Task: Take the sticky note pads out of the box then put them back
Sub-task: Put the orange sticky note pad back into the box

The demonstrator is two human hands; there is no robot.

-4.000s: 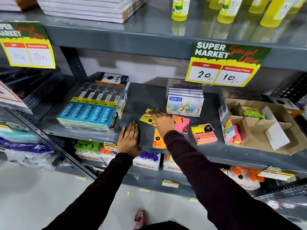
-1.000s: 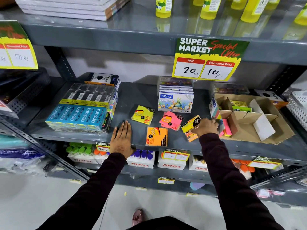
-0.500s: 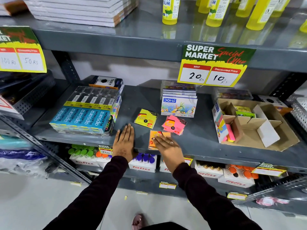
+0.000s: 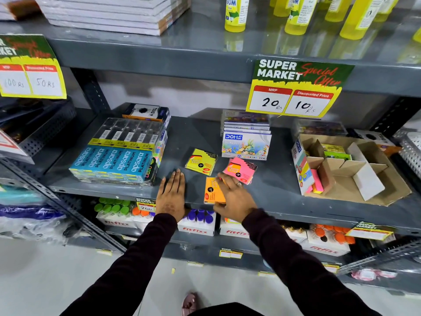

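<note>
Flanking orange pad (image 4: 213, 190), yellow pad (image 4: 201, 161), pink pad (image 4: 240, 169)

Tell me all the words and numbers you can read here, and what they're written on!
"SUPER MARKET Special Offer", "MRP 20 Rs", "Discounted Price 10 Rs": price sign.
"50 Rs": left price sign; its other number is blurred.
"apsara PLATINUM": blue packs.
"DOMS OIL PASTELS", "12": pastel box.
"fitfizz": white boxes on the lower shelf.
"GUM": yellow bottle.
Print on the sticky note pads is too small to read.
</note>
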